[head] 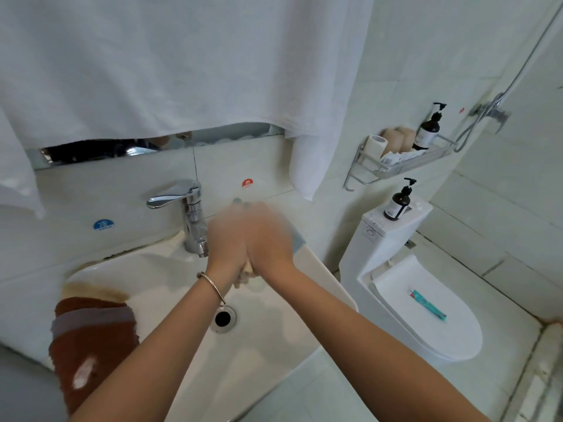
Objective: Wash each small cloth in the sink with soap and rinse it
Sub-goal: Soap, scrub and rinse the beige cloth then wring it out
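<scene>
- The left hand [227, 236] and right hand [269, 236] are pressed together over the sink [170, 269], just beside the tap [190, 214], likely so that rubbing works soap into what they hold.
- Both are motion-blurred. Their fingers seem closed round a small pale cloth [246, 271], of which only a bit shows below the palms; the exact grip cannot be told.
- A blue-grey cloth [298, 240] lies on the sink's right rim, partly hidden behind the hands, probably waiting or done.
- A brown cloth [91, 339] with a grey band hangs over the left rim, clear of the basin.
- Count: three small cloths, one tap, one drain [223, 318], two dark pump bottles [399, 202].
- No running water is visible.
</scene>
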A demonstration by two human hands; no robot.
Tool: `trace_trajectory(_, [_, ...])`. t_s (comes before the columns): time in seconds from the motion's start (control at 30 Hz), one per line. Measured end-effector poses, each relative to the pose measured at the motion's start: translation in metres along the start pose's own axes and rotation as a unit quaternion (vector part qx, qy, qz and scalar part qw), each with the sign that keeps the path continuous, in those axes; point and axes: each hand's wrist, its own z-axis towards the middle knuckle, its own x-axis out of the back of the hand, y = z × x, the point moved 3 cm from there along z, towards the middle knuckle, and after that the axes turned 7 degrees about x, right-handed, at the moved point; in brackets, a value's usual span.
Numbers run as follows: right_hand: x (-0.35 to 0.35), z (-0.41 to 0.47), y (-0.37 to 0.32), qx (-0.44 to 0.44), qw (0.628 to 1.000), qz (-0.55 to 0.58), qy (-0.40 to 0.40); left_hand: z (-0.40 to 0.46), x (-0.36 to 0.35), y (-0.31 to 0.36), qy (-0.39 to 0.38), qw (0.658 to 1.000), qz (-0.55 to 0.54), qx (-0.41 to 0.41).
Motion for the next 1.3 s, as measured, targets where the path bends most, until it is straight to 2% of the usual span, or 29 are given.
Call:
trace_trajectory(0.07, [-0.002,-0.009,-0.006,0.038,0.999,0.004,-0.013,0.006,0.005,0.000,0.030,0.999,-0.005,0.026])
trace_trajectory(0.2, [0.007,0.004,0.005,-0.043,0.998,0.035,0.018,-0.009,-0.004,-0.006,-0.027,0.999,0.019,0.001])
trace_trajectory(0.33, [0.000,-0.007,-0.007,0.017,0.999,0.046,-0.005,0.003,0.002,0.002,0.033,0.999,-0.011,0.018])
trace_trajectory(0.47, [0.006,0.005,0.004,-0.036,0.998,0.039,0.026,-0.009,-0.005,-0.007,-0.028,1.000,0.001,-0.001])
trace_trajectory(0.57, [-0.004,-0.011,-0.006,0.011,0.998,0.067,0.006,0.004,0.006,-0.004,0.017,0.999,-0.030,0.019])
trace_trajectory(0.63, [-0.002,-0.006,-0.003,-0.003,0.998,0.060,0.010,-0.001,0.005,-0.005,0.015,0.999,-0.030,0.020])
trace_trajectory(0.73, [0.003,0.004,0.004,-0.057,0.993,0.091,0.048,-0.008,-0.001,-0.011,-0.026,1.000,-0.007,0.012])
trace_trajectory(0.83, [-0.006,-0.014,-0.011,0.010,0.998,0.058,-0.010,0.012,0.011,-0.011,0.022,1.000,0.004,0.016])
trace_trajectory(0.87, [-0.005,-0.015,-0.011,0.020,0.998,0.055,-0.014,0.012,0.011,-0.011,0.015,1.000,0.024,0.005])
trace_trajectory(0.93, [0.000,-0.002,0.000,-0.018,0.997,0.072,0.023,0.002,0.004,-0.016,-0.021,0.999,0.045,-0.011])
trace_trajectory(1.0, [0.002,0.002,0.005,-0.051,0.993,0.094,0.049,-0.006,0.001,-0.015,-0.037,0.999,0.015,0.010])
trace_trajectory(1.07, [-0.004,-0.010,-0.003,-0.011,0.996,0.081,0.029,0.002,0.005,-0.010,-0.004,0.999,-0.024,0.025])
trace_trajectory(1.13, [-0.005,-0.017,-0.005,0.022,0.997,0.073,0.019,0.003,0.007,-0.007,0.015,0.999,-0.042,0.008])
trace_trajectory(1.23, [0.005,0.003,0.012,-0.030,0.995,0.070,0.058,-0.016,-0.004,-0.004,-0.023,0.999,-0.003,-0.038])
trace_trajectory(1.3, [0.002,0.000,0.010,-0.022,0.998,0.030,0.052,-0.014,-0.003,0.001,-0.017,0.999,-0.002,-0.046])
